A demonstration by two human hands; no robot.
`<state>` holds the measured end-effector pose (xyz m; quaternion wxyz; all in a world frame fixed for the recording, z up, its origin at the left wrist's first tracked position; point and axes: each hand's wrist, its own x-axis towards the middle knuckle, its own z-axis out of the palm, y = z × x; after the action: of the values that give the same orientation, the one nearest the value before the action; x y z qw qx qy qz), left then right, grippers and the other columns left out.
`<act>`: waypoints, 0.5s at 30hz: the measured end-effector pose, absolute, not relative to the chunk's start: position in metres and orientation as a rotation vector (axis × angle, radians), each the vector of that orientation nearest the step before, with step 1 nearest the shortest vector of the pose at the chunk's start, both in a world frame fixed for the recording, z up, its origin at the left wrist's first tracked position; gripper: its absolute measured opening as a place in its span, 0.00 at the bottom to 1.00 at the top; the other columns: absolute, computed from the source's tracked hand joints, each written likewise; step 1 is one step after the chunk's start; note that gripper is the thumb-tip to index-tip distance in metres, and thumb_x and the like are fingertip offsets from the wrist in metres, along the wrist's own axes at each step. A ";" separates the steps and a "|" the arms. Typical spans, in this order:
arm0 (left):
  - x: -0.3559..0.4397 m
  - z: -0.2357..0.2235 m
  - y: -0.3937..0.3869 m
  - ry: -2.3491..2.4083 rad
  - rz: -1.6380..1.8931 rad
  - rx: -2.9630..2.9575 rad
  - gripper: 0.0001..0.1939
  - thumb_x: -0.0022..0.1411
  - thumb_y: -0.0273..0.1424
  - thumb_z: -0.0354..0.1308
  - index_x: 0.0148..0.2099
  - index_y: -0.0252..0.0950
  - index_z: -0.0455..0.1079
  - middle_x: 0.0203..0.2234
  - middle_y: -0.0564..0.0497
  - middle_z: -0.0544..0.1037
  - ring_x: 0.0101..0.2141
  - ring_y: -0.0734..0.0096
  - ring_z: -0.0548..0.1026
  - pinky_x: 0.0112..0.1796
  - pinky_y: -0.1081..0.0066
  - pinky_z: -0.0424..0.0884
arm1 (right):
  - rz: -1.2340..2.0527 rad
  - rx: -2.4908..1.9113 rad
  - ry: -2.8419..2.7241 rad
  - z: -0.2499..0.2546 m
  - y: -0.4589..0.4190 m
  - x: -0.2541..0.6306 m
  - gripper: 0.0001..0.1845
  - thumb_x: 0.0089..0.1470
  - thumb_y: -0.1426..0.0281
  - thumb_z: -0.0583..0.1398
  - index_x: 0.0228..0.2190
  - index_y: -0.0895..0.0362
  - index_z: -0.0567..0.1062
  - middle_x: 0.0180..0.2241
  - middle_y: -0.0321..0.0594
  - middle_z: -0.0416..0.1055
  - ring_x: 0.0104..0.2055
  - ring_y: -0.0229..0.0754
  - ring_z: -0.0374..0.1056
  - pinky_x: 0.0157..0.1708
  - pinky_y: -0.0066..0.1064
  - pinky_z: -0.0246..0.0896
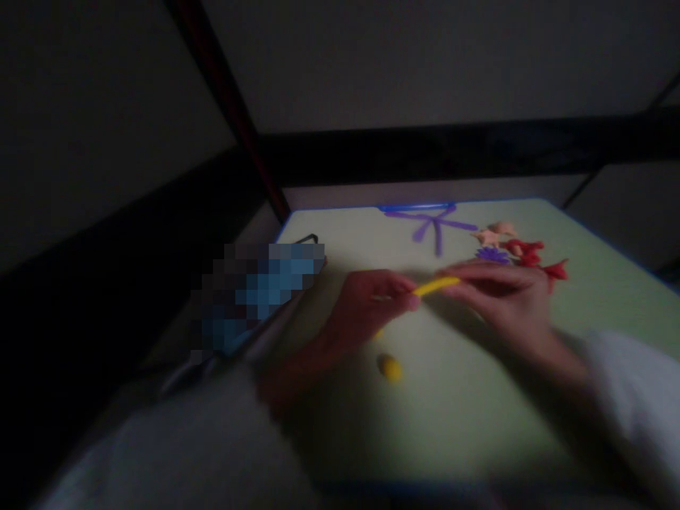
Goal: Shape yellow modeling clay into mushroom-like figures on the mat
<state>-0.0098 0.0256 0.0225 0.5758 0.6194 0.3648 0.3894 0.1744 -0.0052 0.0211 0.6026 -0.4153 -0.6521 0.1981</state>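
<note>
A thin yellow strip of modelling clay spans the gap between my two hands above the table. My left hand pinches its left end between thumb and fingers. At the other end my right hand is closed on the strip with thumb and fingertips. On the tabletop below lies a yellow clay ball. A small yellow bit shows just under my left hand, partly hidden by it.
Purple clay strips lie crossed near the far edge of the pale green table, by a blue bar. Red clay shapes, a purple flower shape and peach pieces sit beyond my right hand. A blurred-out device stands left.
</note>
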 end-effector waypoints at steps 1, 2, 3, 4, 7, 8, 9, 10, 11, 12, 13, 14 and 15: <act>-0.010 0.023 0.025 0.813 0.872 1.442 0.07 0.49 0.31 0.62 0.32 0.33 0.74 0.24 0.48 0.79 0.27 0.72 0.76 0.28 0.74 0.71 | 0.492 -0.926 -1.563 0.020 -0.005 0.175 0.08 0.43 0.74 0.67 0.28 0.50 0.80 0.30 0.36 0.78 0.32 0.39 0.73 0.30 0.31 0.72; -0.009 0.023 0.024 0.774 0.836 1.440 0.08 0.50 0.32 0.61 0.32 0.33 0.74 0.24 0.49 0.79 0.26 0.72 0.76 0.28 0.74 0.71 | 0.524 -0.890 -1.616 0.020 -0.005 0.175 0.08 0.43 0.74 0.67 0.29 0.50 0.80 0.31 0.36 0.77 0.34 0.39 0.73 0.31 0.31 0.72; -0.009 0.023 0.023 0.749 0.800 1.455 0.08 0.52 0.33 0.60 0.32 0.33 0.74 0.24 0.49 0.78 0.26 0.72 0.76 0.27 0.74 0.71 | 0.552 -0.857 -1.662 0.019 -0.005 0.175 0.08 0.44 0.73 0.67 0.30 0.49 0.80 0.33 0.37 0.76 0.35 0.39 0.72 0.32 0.32 0.71; -0.008 0.022 0.023 0.737 0.764 1.487 0.09 0.52 0.35 0.60 0.31 0.33 0.74 0.23 0.49 0.78 0.26 0.73 0.75 0.27 0.74 0.71 | 0.570 -0.835 -1.697 0.018 -0.005 0.174 0.09 0.44 0.73 0.67 0.30 0.49 0.80 0.34 0.37 0.75 0.37 0.39 0.71 0.32 0.32 0.71; -0.007 0.020 0.022 0.753 0.679 1.587 0.10 0.54 0.35 0.59 0.30 0.32 0.75 0.23 0.50 0.77 0.24 0.76 0.73 0.26 0.76 0.69 | 0.571 -0.819 -1.750 0.016 -0.006 0.171 0.09 0.45 0.74 0.66 0.31 0.49 0.80 0.35 0.37 0.73 0.37 0.39 0.70 0.33 0.32 0.70; -0.006 0.019 0.022 0.771 0.678 1.588 0.10 0.54 0.35 0.59 0.30 0.32 0.75 0.22 0.50 0.77 0.24 0.76 0.72 0.25 0.77 0.69 | 0.559 -0.820 -1.752 0.015 -0.007 0.170 0.09 0.46 0.74 0.66 0.31 0.49 0.80 0.35 0.37 0.73 0.37 0.39 0.70 0.33 0.32 0.69; -0.006 0.019 0.022 0.794 0.698 1.574 0.09 0.53 0.34 0.60 0.30 0.32 0.75 0.22 0.50 0.77 0.23 0.77 0.72 0.25 0.77 0.69 | 0.542 -0.821 -1.749 0.014 -0.007 0.170 0.10 0.46 0.74 0.66 0.33 0.48 0.79 0.36 0.38 0.72 0.38 0.40 0.69 0.32 0.32 0.69; -0.006 0.019 0.022 0.815 0.731 1.551 0.09 0.53 0.33 0.60 0.30 0.32 0.75 0.21 0.51 0.76 0.22 0.77 0.71 0.24 0.77 0.68 | 0.520 -0.820 -1.744 0.014 -0.007 0.169 0.12 0.46 0.73 0.66 0.35 0.48 0.79 0.37 0.38 0.72 0.38 0.41 0.69 0.32 0.32 0.69; -0.006 0.020 0.023 0.833 0.772 1.525 0.08 0.52 0.32 0.60 0.30 0.33 0.75 0.20 0.52 0.76 0.22 0.78 0.71 0.23 0.78 0.68 | 0.497 -0.820 -1.747 0.013 -0.007 0.169 0.14 0.46 0.73 0.66 0.38 0.47 0.78 0.39 0.39 0.72 0.40 0.41 0.69 0.32 0.32 0.69; -0.006 0.021 0.023 0.844 0.817 1.498 0.07 0.52 0.32 0.60 0.30 0.33 0.75 0.20 0.52 0.75 0.21 0.78 0.70 0.23 0.78 0.68 | 0.470 -0.823 -1.761 0.013 -0.008 0.170 0.17 0.47 0.73 0.65 0.40 0.47 0.77 0.41 0.40 0.71 0.42 0.42 0.68 0.32 0.32 0.69; -0.006 0.023 0.023 0.842 0.858 1.473 0.06 0.52 0.31 0.60 0.29 0.33 0.75 0.19 0.53 0.74 0.21 0.78 0.70 0.23 0.78 0.68 | 0.439 -0.830 -1.787 0.013 -0.008 0.170 0.19 0.48 0.73 0.65 0.43 0.47 0.76 0.43 0.41 0.70 0.45 0.43 0.67 0.34 0.33 0.70; -0.005 0.024 0.023 0.830 0.890 1.451 0.06 0.52 0.31 0.60 0.27 0.33 0.74 0.19 0.53 0.73 0.21 0.79 0.69 0.23 0.78 0.68 | 0.403 -0.842 -1.823 0.012 -0.009 0.170 0.21 0.49 0.73 0.64 0.46 0.46 0.74 0.46 0.41 0.69 0.47 0.44 0.66 0.36 0.34 0.70; -0.005 0.026 0.023 0.814 0.915 1.433 0.07 0.52 0.31 0.60 0.26 0.33 0.73 0.19 0.53 0.73 0.22 0.79 0.69 0.23 0.78 0.68 | 0.364 -0.854 -1.863 0.012 -0.010 0.171 0.22 0.50 0.73 0.62 0.48 0.46 0.72 0.48 0.42 0.67 0.49 0.45 0.65 0.38 0.35 0.70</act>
<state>-0.0055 0.0227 0.0256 0.5879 0.6149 0.3492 0.3928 0.1706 -0.0100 0.0123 0.5056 -0.3540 -0.7722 0.1508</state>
